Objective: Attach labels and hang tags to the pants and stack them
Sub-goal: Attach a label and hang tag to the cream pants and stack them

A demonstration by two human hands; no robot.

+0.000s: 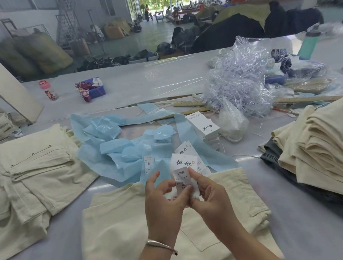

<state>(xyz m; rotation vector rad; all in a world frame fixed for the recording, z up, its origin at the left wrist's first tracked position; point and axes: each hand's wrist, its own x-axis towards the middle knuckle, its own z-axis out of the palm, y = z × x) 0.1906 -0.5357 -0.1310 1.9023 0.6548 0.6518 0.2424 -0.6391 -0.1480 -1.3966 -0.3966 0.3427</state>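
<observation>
Cream pants (120, 224) lie flat on the table right in front of me. Above them my left hand (163, 201) and my right hand (209, 196) together hold a white hang tag (184, 162) with black characters, and a white label (183, 179) printed "1103#" sits on its lower part. The thumbs and fingertips of both hands pinch the label's lower edge. A stack of white hang tags (204, 128) lies further back. More cream pants lie rumpled at the left (33, 172), and a folded stack of pants (326, 145) rises at the right.
Light blue backing strips (115, 146) are scattered across the table's middle. A heap of clear plastic with tag strings (238, 84) sits behind at the right, with wooden rulers (187, 104) beside it. A blue box (95, 90) and a pink-capped bottle (48, 90) stand far left.
</observation>
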